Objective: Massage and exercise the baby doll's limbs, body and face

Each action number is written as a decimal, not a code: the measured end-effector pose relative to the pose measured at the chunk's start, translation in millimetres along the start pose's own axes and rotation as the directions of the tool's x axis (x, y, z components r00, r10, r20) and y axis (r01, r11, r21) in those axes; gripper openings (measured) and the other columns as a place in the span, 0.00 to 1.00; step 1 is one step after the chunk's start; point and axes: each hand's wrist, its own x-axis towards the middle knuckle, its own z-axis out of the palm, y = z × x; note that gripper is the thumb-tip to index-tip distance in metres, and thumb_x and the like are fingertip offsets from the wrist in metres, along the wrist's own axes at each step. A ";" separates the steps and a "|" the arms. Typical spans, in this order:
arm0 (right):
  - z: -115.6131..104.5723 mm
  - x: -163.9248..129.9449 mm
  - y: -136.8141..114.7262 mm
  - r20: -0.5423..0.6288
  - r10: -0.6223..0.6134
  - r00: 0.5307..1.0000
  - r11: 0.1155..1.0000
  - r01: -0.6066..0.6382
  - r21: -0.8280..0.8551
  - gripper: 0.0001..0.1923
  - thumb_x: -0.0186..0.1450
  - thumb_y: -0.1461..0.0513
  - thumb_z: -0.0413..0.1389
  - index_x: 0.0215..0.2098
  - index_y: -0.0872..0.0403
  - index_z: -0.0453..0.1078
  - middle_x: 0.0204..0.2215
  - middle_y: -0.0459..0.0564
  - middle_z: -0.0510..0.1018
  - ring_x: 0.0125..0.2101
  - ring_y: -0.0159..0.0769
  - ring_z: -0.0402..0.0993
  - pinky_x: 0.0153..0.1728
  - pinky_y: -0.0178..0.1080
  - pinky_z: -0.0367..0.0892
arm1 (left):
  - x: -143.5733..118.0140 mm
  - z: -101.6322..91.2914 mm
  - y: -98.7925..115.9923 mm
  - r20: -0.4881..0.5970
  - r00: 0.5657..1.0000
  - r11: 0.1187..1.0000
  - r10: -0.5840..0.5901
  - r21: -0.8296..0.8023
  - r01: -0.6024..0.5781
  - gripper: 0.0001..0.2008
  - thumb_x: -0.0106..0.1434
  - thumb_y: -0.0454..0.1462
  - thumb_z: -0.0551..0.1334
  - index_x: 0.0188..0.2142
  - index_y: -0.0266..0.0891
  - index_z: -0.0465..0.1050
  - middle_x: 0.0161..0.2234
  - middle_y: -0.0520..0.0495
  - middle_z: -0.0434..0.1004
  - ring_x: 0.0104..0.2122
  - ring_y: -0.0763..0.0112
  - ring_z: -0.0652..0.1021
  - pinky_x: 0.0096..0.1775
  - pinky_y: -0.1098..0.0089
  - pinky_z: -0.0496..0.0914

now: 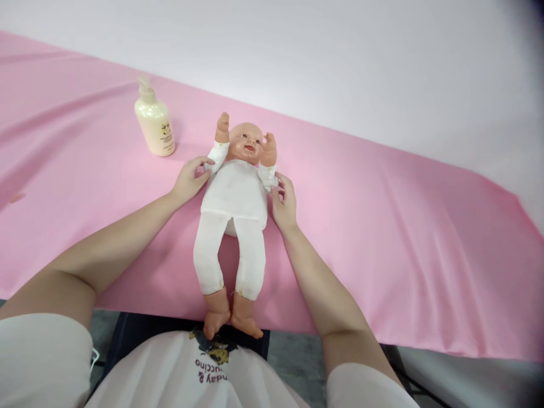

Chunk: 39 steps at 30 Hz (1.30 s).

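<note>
A baby doll (234, 187) in a white cloth top and trousers lies face up, its head away from me and both its arms raised. My left hand (191, 180) holds the doll's sleeved arm on the left near the elbow, thumb and fingertips against the cloth. On the other side, my right hand (285, 203) has its curled fingers at the doll's other elbow, partly hidden by the sleeve. The doll's bare feet reach the near table edge, close to my shirt.
A cream pump bottle (156, 124) with a printed label stands left of the doll's head. Pink cloth (361, 226) with folds covers the table. Behind it is a white surface (340, 62). Grey floor (295, 362) shows below the near edge.
</note>
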 end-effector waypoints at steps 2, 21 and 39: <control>-0.1 0.6 1.7 0.022 0.006 1.000 1.000 -0.006 -0.021 0.27 0.73 0.45 0.49 0.64 0.45 0.65 0.61 0.55 0.71 0.59 0.42 0.70 0.58 0.50 0.71 | 0.0 0.5 -1.5 0.000 1.000 1.000 -0.007 -0.023 0.007 0.16 0.62 0.36 0.57 0.48 0.42 0.75 0.50 0.47 0.81 0.47 0.63 0.79 0.54 0.61 0.72; 4.0 -0.3 8.2 0.002 0.088 0.996 0.996 -0.088 -0.004 0.27 0.72 0.50 0.50 0.68 0.45 0.58 0.64 0.54 0.67 0.56 0.38 0.71 0.53 0.44 0.72 | 1.8 7.2 -15.1 0.019 0.995 0.993 -0.093 -0.073 0.095 0.23 0.60 0.35 0.57 0.54 0.41 0.76 0.54 0.45 0.81 0.48 0.63 0.80 0.57 0.59 0.74; 5.0 1.1 20.9 0.061 0.188 0.980 0.982 -0.187 -0.012 0.35 0.70 0.43 0.52 0.69 0.48 0.62 0.61 0.58 0.71 0.56 0.42 0.71 0.61 0.54 0.69 | 1.7 8.2 -20.0 0.023 0.999 0.998 -0.034 0.049 0.033 0.26 0.60 0.36 0.56 0.57 0.39 0.76 0.56 0.41 0.80 0.53 0.57 0.78 0.62 0.52 0.69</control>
